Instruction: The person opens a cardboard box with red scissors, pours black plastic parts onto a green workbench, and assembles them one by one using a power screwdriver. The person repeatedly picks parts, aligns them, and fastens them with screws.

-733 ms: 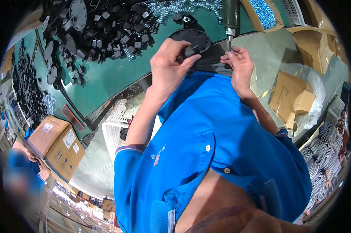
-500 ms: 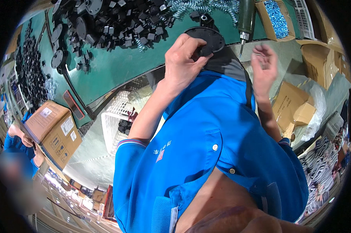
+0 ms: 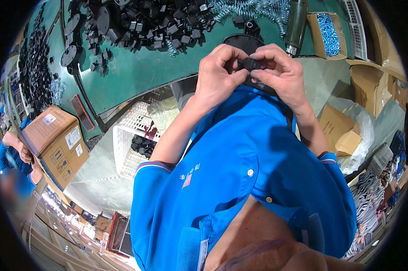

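Observation:
My left hand [image 3: 218,72] and my right hand [image 3: 283,74] meet at the near edge of the green bench. Between their fingertips a small black plastic part [image 3: 251,64] is pinched, with fingers of both hands on it. Just beyond them is a round black disc [image 3: 242,42], its near side hidden by the hands. Behind the disc stands a black block with a hole [image 3: 252,29]. A green cylindrical power screwdriver [image 3: 298,25] hangs to the right of the disc, its tip pointing down toward my right hand.
Black plastic blocks [image 3: 168,27] and silver springs [image 3: 253,11] are heaped on the green bench [image 3: 136,74]. An open carton of blue-silver screws [image 3: 329,36] sits at far right. A white basket [image 3: 122,149] stands left of me. At left, another person holds a cardboard box [image 3: 55,142].
My right hand has come in from the right to meet my left at a small black part. The left has shifted off the disc onto that part. The other person's box moved slightly.

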`<state>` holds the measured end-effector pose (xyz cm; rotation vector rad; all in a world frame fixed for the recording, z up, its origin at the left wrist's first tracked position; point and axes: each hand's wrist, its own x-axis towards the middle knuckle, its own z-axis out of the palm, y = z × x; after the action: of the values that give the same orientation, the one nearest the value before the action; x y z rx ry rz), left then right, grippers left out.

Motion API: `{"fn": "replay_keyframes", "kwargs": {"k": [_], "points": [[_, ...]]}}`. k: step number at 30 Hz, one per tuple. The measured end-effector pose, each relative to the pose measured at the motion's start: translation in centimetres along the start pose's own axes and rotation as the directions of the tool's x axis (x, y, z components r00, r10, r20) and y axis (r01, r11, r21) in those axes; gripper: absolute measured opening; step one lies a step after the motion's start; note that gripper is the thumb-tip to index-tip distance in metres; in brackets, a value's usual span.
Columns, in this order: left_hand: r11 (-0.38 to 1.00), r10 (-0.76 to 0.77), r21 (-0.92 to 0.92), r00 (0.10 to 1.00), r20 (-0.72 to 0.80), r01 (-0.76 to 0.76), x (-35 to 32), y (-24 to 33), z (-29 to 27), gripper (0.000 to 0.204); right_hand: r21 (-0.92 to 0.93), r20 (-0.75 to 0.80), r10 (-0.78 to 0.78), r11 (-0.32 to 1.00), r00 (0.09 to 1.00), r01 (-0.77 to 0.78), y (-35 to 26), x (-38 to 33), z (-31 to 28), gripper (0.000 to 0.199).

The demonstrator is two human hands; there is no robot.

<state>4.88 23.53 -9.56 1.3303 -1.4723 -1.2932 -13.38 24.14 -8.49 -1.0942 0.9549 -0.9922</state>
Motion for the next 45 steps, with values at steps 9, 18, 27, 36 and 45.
{"fn": "replay_keyframes", "kwargs": {"k": [9, 18, 27, 36, 45], "points": [[0.858, 0.312, 0.47, 0.937, -0.155, -0.208, 2.3, -0.2, -0.7, 0.047, -0.188, -0.311, -0.086, 0.982, 0.947, 0.028, -1.0, 1.8, -2.8, 0.029], [0.799, 0.213, 0.59, 0.972, -0.098, -0.116, 3.2, -2.1, 2.0, 0.058, -0.547, -0.286, -0.2, 0.837, 0.937, 0.012, 0.9, 5.8, -2.3, 0.025], [0.94, -0.223, 0.276, 0.974, 0.049, 0.201, 5.2, -1.1, 1.6, 0.063, -0.899, -0.11, -0.548, 0.412, 0.829, 0.152, 2.3, 5.7, -1.7, 0.02], [0.115, -0.33, -0.811, 0.792, 0.514, 0.574, 4.6, -2.1, -0.7, 0.034, -0.525, -0.424, -0.378, 0.843, 0.823, 0.117, 1.9, 4.1, 0.3, 0.029], [0.197, -0.261, -0.858, 0.869, 0.421, 0.475, 1.7, -2.8, 0.7, 0.048, -0.493, -0.288, -0.339, 0.854, 0.896, 0.164, -0.1, 3.2, 1.3, 0.022]]}}
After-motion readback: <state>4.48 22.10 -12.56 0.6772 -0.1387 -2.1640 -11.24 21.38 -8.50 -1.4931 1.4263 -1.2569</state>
